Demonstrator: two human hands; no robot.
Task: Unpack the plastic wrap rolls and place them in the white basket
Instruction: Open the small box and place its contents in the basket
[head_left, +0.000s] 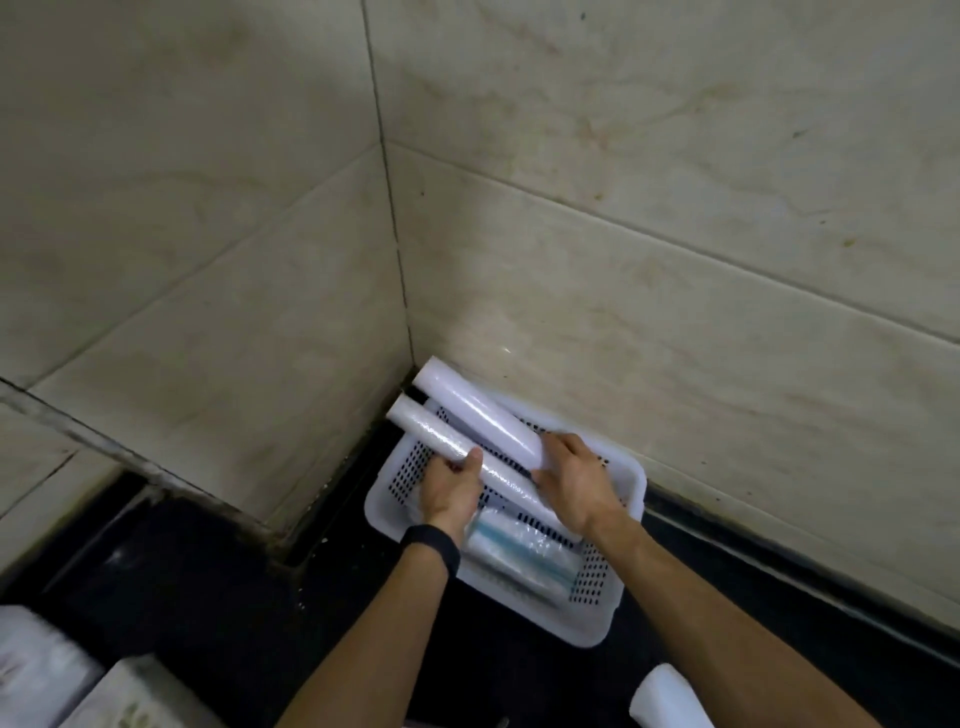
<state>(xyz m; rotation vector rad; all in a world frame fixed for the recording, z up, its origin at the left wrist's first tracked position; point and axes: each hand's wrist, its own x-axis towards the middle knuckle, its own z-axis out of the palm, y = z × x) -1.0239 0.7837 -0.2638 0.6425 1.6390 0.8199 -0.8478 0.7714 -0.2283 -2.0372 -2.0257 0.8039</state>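
Note:
A white perforated basket sits on the dark counter in the tiled corner. My left hand grips one white plastic wrap roll near its middle. That roll runs diagonally across the basket, its far end poking over the rim. My right hand holds the near end of a second, thicker roll lying parallel beside the first. Both far ends point at the wall corner. A blue-striped wrapped pack lies in the basket under my wrists.
Tiled walls close in right behind and to the left of the basket. Another white roll shows at the bottom right edge. White packages lie on the dark counter at the bottom left.

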